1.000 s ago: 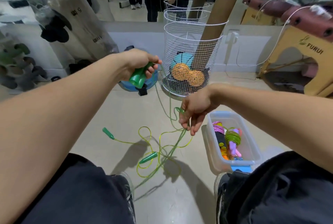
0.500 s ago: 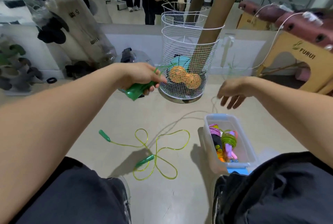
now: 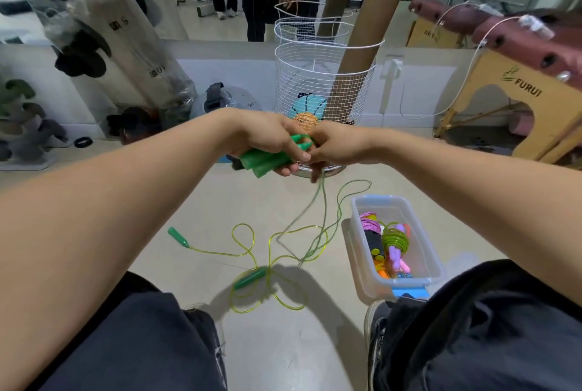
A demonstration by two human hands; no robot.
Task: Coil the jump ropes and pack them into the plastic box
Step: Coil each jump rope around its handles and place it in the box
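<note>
Right hand (image 3: 338,146) has swung in from above the plastic box (image 3: 433,267) to meet the left hand (image 3: 267,138).
Left fingers clench two green handles (image 3: 267,162); right pinches the cord (image 3: 321,201). A second rope (image 3: 252,252) sprawls left of the box, wire basket (image 3: 324,75) beyond.

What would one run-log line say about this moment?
left hand: grips green handles | right hand: pinches cord | second green rope: loose on floor | plastic box: holds coiled ropes
</note>
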